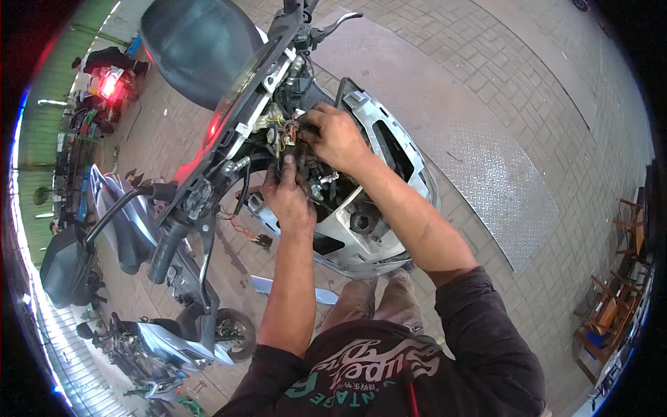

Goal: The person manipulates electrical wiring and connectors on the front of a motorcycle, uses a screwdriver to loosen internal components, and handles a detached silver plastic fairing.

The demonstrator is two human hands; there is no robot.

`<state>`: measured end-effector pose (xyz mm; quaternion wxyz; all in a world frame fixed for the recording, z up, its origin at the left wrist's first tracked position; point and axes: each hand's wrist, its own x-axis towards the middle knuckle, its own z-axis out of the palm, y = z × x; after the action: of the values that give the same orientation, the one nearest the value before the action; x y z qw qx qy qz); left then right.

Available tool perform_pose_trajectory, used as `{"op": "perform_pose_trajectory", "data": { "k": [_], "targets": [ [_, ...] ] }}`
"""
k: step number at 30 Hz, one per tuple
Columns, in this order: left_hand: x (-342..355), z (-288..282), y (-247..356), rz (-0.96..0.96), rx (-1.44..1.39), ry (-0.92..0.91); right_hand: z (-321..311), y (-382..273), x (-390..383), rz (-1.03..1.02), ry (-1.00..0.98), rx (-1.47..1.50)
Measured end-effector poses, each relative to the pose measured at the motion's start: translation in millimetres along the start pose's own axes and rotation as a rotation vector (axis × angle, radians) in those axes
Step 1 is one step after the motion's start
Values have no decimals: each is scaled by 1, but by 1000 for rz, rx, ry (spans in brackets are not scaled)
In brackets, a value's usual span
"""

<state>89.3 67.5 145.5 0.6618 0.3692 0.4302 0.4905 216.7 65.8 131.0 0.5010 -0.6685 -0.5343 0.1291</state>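
Note:
Before me stands a scooter with its front bodywork opened up, the handlebar (pixel 208 181) running diagonally across its left side. A bundle of coloured wires (pixel 290 133) comes out of the exposed middle, between my two hands. My left hand (pixel 288 194) comes from below, its fingers closed around the lower part of the wires. From the right, my right hand (pixel 339 140) curls its fingers on the upper part of the bundle. The fingertips partly hide what they pinch. Below the hands shows the pale inner body panel (pixel 361 221) with a round lock opening.
A black seat (pixel 201 48) lies beyond the handlebar. The mirror (pixel 66 274) sticks out at left. Loose red wires with a connector (pixel 260 240) hang near my left forearm. Other scooters (pixel 167 340) stand at left. A metal plate (pixel 479 160) covers paving at right, with wooden stools (pixel 608 313) beyond.

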Motion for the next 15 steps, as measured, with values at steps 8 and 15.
{"op": "perform_pose_trajectory", "data": {
  "k": [8,15],
  "targets": [
    [17,7,-7,-173,-166,128,28,-9,-12,195,221,154],
    [16,29,-14,-87,-468,270,29,-12,-20,196,259,199]
  ]
}}
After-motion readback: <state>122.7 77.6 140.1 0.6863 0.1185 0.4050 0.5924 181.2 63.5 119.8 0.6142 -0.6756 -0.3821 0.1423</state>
